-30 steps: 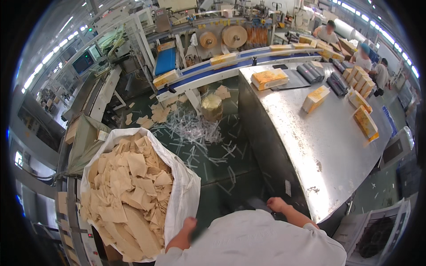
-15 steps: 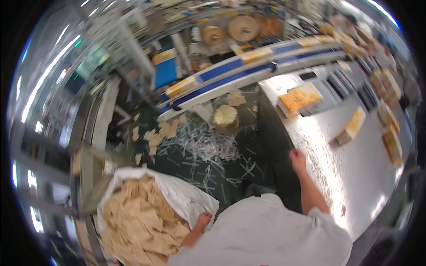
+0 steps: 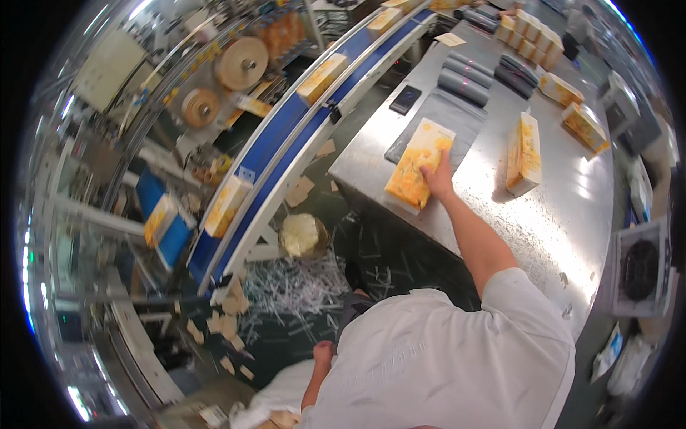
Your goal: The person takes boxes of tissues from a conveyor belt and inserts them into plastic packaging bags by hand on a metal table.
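Note:
My right hand (image 3: pixel 439 177) reaches over the metal table (image 3: pixel 457 207), its fingers closed on the right edge of a yellow-and-white carton (image 3: pixel 418 166). Beneath the far part of that carton lies a flat grey plastic sheet (image 3: pixel 457 118). Low at my side hangs my left hand (image 3: pixel 324 352), curled into a loose fist with nothing visible in it. A white sack (image 3: pixel 286 393) holding brown cardboard scraps is near it. Another yellow-and-white carton (image 3: pixel 525 156) stands on the table to the right of my right hand.
To the left, a curved blue conveyor (image 3: pixel 268 136) carries several cartons. On the table are a black phone (image 3: pixel 406 100), grey rolls (image 3: pixel 464 79) and more cartons (image 3: pixel 586 127). White strips (image 3: pixel 293 289) and a round wrapped bundle (image 3: pixel 300 234) lie on the floor. A person (image 3: pixel 577 28) is far right.
My view has turned right and come closer to the table. My right hand has moved forward from beside the table's edge onto the carton. My left hand stays low and curled.

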{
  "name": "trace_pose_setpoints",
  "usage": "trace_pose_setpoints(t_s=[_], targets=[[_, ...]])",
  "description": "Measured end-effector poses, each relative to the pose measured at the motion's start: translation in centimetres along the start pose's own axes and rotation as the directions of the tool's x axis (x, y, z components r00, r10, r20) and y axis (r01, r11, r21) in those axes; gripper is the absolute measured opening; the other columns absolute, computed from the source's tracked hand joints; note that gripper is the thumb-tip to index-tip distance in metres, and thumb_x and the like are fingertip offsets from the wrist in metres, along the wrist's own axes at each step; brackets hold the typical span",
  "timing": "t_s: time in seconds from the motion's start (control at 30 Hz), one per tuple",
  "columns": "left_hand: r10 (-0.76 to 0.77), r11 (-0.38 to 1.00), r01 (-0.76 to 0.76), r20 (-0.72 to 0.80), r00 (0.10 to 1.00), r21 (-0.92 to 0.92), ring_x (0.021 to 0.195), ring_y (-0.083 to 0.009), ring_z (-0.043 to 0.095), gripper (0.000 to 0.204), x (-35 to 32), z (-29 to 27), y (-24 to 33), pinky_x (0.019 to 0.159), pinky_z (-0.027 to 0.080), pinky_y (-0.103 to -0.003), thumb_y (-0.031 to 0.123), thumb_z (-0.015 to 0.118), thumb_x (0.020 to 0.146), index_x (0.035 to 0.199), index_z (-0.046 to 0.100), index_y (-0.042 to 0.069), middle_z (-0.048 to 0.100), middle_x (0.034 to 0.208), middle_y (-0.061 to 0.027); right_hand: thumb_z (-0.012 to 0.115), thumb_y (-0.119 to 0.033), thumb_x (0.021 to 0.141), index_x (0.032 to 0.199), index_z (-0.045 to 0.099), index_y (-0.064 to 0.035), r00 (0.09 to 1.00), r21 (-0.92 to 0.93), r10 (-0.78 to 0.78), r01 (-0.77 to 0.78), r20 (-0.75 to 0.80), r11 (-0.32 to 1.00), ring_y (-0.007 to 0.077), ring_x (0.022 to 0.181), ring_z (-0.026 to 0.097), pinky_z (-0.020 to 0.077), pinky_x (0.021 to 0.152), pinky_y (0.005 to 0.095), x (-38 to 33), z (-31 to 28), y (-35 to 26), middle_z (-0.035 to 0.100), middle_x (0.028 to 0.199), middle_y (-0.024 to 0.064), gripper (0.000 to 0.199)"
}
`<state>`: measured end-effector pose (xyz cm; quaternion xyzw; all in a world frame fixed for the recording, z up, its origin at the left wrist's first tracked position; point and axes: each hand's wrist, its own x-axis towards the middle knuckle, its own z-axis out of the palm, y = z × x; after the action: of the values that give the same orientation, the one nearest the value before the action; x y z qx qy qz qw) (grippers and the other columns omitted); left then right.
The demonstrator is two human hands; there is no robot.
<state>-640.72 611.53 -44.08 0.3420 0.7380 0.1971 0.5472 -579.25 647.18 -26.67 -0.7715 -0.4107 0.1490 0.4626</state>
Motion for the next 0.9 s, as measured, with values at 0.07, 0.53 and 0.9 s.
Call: trace_pose_setpoints(t_s=[0.07,0.53,0.9], targets=[[0.09,0.996,-0.09,0.022,0.996,0.022,0.062,-0.0157,0.062,0.011,8.1,-1.3,7.5,0.056,0.05,-0.033,0.012,0.07,0.089,0.095,0.073,0.003,0.067,0.073,-0.0042,0.073,-0.015,0.091,0.158,0.023,0.0002,0.999,0.072,-0.023,0.025,-0.034,0.997,0.0353,0.137,0.048,0.0387,0.115,0.0388,-1.6,1.4,0.9,0.047,0.15,0.0251,0.085],[0.511,0.71,-0.7,0.743,0.433,-0.081,0.128,-0.0215,0.059,0.058,17.4,31.2,59.1,0.105,0.047,-0.034,0.012,0.064,0.1,0.153,0.043,0.002,0.059,0.144,-0.013,0.072,-0.018,0.09,0.146,0.044,-0.0009,0.957,0.116,0.276,-0.265,-0.094,0.957,0.0436,0.123,0.056,0.0446,0.106,0.0472,-5.8,1.5,-0.7,0.059,0.131,0.0271,0.064],[0.361,0.812,-0.584,0.802,0.476,-0.019,0.107,-0.0135,0.064,0.045,19.2,39.5,62.3,0.093,0.052,-0.03,0.017,0.061,0.103,0.145,0.053,0.003,0.068,0.125,-0.0084,0.076,-0.016,0.086,0.155,0.031,-0.0009,0.939,0.169,0.284,-0.253,-0.192,0.953,0.0422,0.131,0.049,0.0396,0.112,0.0474,0.8,-0.9,-0.2,0.05,0.142,0.0248,0.084]])
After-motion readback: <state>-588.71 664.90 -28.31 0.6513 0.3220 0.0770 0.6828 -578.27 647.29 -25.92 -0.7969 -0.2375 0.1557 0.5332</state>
